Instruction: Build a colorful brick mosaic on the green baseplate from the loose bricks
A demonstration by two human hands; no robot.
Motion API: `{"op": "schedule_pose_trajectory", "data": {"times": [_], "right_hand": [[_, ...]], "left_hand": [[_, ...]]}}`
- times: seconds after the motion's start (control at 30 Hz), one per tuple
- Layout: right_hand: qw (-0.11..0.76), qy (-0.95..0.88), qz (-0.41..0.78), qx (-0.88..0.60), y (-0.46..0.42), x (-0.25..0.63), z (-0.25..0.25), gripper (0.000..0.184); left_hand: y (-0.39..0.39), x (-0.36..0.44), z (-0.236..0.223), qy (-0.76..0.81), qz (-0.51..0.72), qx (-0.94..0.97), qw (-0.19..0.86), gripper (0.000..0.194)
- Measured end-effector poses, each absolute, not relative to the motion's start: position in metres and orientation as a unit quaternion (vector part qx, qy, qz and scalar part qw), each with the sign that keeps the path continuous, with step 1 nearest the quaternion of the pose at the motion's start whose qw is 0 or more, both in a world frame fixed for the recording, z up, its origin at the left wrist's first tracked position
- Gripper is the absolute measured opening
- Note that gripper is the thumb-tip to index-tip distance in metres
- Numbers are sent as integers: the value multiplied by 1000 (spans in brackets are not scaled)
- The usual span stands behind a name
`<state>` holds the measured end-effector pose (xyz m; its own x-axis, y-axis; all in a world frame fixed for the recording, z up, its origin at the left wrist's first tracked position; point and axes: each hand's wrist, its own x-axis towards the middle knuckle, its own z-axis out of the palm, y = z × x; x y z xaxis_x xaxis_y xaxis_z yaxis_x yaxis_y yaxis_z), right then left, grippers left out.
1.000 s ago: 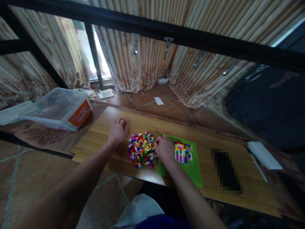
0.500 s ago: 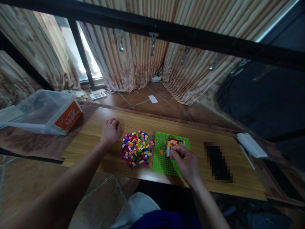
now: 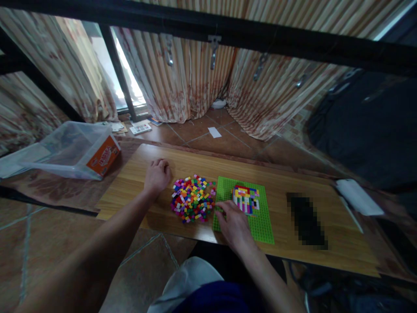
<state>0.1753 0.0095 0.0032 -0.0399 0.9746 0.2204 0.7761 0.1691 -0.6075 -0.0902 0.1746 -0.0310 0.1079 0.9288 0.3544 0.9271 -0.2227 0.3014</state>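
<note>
A pile of small colourful bricks [image 3: 193,199] lies on the wooden table [image 3: 195,163]. Right of it is a green baseplate [image 3: 262,228] carrying a small multicoloured brick mosaic [image 3: 246,199]. My left hand [image 3: 157,176] rests on the table just left of the pile, its fingers curled under with nothing visible in them. My right hand [image 3: 233,221] lies over the baseplate's near left corner. Its fingertips are pinched together at the plate's left edge, close to the pile, and whatever they hold is hidden.
A clear plastic box with an orange label [image 3: 78,150] sits off the table's left end. A blurred black object [image 3: 306,219] and a white item [image 3: 358,198] lie on the table's right part. Curtains and a black bar stand behind, with tiled floor below.
My right hand left the pile, went to the mosaic, then drew back left to the baseplate's near left edge. My left hand stayed put. The view shifted slightly.
</note>
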Motion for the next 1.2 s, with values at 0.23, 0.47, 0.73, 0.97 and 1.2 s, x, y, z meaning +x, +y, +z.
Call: {"op": "schedule_pose_trajectory", "data": {"times": [0.23, 0.47, 0.73, 0.97, 1.2], "right_hand": [[247, -707, 127, -650, 32, 160, -14, 18], [367, -660, 193, -626, 16, 176, 11, 20], [435, -564, 182, -677, 5, 238, 14, 24], [435, -563, 108, -695, 22, 253, -2, 22], [453, -546, 125, -694, 30, 255, -13, 19]], "left_hand": [[175, -90, -32, 623, 248, 742, 1, 20], [176, -92, -33, 619, 253, 744, 2, 22], [175, -90, -31, 621, 254, 742, 8, 22], [173, -89, -27, 623, 247, 742, 15, 22], [174, -90, -30, 619, 252, 744, 3, 23]]}}
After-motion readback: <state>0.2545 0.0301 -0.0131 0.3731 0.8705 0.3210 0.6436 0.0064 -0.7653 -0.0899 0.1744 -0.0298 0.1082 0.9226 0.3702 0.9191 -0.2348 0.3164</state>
